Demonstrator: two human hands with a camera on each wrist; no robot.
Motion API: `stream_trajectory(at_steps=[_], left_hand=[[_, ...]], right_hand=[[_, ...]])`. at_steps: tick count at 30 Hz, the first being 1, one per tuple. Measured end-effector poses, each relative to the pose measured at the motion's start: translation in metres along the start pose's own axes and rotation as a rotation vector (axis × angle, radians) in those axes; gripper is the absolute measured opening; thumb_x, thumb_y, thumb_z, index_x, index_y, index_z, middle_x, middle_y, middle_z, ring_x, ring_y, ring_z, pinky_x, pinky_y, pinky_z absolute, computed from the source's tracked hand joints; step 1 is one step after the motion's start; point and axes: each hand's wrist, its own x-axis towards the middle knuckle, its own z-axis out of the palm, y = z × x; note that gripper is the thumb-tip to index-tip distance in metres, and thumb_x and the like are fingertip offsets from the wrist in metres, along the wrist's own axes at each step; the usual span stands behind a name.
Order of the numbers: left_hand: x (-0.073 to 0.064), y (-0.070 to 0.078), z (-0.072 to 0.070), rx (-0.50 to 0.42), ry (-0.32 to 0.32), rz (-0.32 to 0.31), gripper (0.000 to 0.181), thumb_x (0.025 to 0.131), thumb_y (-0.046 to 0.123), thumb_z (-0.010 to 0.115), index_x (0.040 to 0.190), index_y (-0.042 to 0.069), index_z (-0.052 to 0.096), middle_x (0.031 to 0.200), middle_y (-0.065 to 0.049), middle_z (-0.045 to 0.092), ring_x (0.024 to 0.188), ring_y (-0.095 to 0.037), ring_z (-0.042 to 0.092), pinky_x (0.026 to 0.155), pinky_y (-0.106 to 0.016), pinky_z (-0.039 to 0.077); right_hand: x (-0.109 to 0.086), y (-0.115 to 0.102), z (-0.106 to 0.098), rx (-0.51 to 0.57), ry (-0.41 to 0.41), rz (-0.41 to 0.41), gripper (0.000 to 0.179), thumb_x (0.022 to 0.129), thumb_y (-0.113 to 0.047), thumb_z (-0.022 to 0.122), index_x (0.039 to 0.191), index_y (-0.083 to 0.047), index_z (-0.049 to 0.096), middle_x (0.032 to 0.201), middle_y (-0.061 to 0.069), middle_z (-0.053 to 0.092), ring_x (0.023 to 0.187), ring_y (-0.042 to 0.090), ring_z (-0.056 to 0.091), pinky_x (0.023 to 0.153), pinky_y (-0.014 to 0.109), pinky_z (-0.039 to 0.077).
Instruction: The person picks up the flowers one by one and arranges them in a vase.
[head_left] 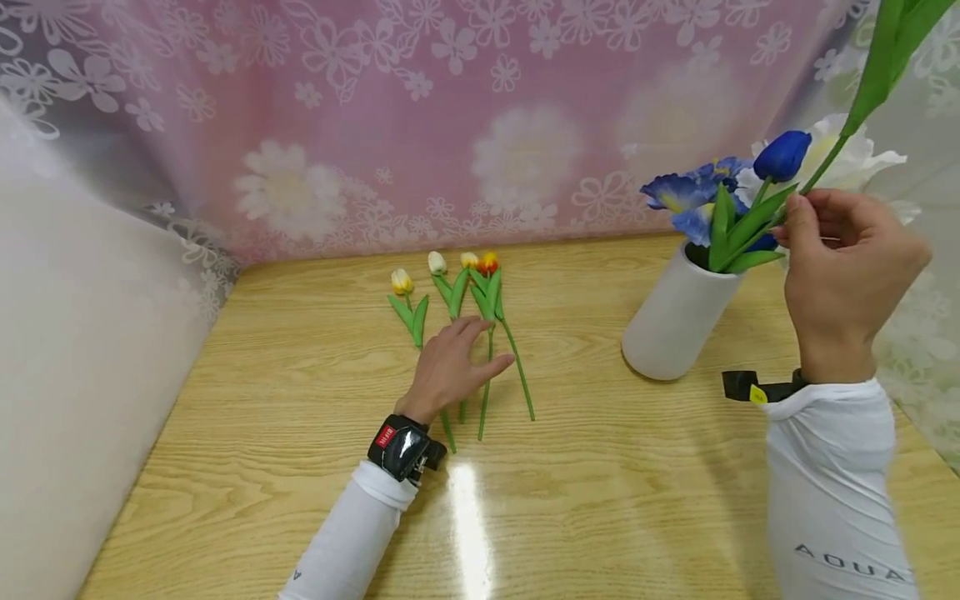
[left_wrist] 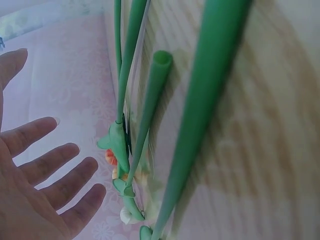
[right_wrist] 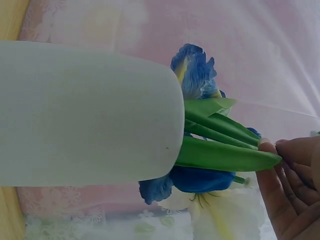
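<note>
Looked most like a home, though not certainly; had a pink, flower-printed curtain [head_left: 420, 150] at twelve o'clock. Showed a wood-grain table [head_left: 637, 517] at six o'clock and a white vase [head_left: 675, 325] of flowers [head_left: 782, 157] at three.

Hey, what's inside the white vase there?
Blue flowers and green leaves stick out of the white vase; its wall covers whatever lies below the rim. The white flower shows behind them, but its stem is hidden, so I can't tell whether it's inside.

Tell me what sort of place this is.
Likely an indoor spot, perhaps a corner at home or a staged set, judging by the table, the floral backdrop behind it and the vase of flowers.
</note>
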Motion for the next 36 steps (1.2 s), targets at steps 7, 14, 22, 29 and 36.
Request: stream_trajectory(at_steps=[7, 14, 22, 29, 36], left_hand=[[-0.002, -0.001, 0.001, -0.007, 0.012, 0.0, 0.064, 0.087, 0.059, 0.058, 0.133, 0.014, 0.057, 0.136, -0.006, 0.051, 0.119, -0.029, 0.051, 0.095, -0.048, 0.041], [-0.003, -0.002, 0.001, -0.024, 0.022, -0.007, 0.065, 0.086, 0.059, 0.059, 0.133, 0.014, 0.056, 0.135, -0.005, 0.051, 0.118, -0.028, 0.051, 0.095, -0.046, 0.042], [-0.007, -0.003, 0.001, -0.031, 0.021, -0.01, 0.065, 0.087, 0.059, 0.059, 0.132, 0.013, 0.056, 0.135, -0.006, 0.051, 0.118, -0.029, 0.051, 0.093, -0.047, 0.044], [-0.012, -0.007, -0.003, -0.03, 0.021, -0.028, 0.065, 0.087, 0.059, 0.059, 0.133, 0.014, 0.056, 0.136, -0.006, 0.05, 0.119, -0.03, 0.051, 0.094, -0.048, 0.043], [-0.015, -0.01, -0.008, -0.004, 0.021, -0.039, 0.066, 0.087, 0.058, 0.058, 0.133, 0.011, 0.056, 0.136, -0.008, 0.05, 0.12, -0.029, 0.05, 0.095, -0.047, 0.042]], right_hand=[[-0.006, 0.006, 0.0, 0.043, 0.005, 0.02, 0.016, 0.085, -0.024, 0.073, 0.092, -0.01, 0.078, 0.079, -0.012, 0.068, 0.064, -0.005, 0.06, 0.065, 0.011, 0.046], [-0.013, 0.01, -0.001, 0.029, 0.042, 0.003, 0.025, 0.081, -0.03, 0.078, 0.087, -0.005, 0.077, 0.077, -0.014, 0.066, 0.065, -0.006, 0.055, 0.064, 0.014, 0.04], [-0.025, 0.004, 0.001, 0.151, 0.174, -0.211, 0.032, 0.078, -0.023, 0.08, 0.076, 0.008, 0.073, 0.073, -0.012, 0.065, 0.067, -0.005, 0.053, 0.065, 0.015, 0.028], [-0.044, -0.003, 0.01, 0.219, 0.093, -0.251, 0.027, 0.077, -0.017, 0.08, 0.078, 0.009, 0.072, 0.071, 0.001, 0.067, 0.063, -0.004, 0.05, 0.062, 0.015, 0.031], [-0.064, -0.005, 0.025, 0.287, -0.052, -0.318, 0.02, 0.076, -0.011, 0.08, 0.078, 0.008, 0.073, 0.071, 0.014, 0.066, 0.06, -0.006, 0.052, 0.058, 0.014, 0.038]])
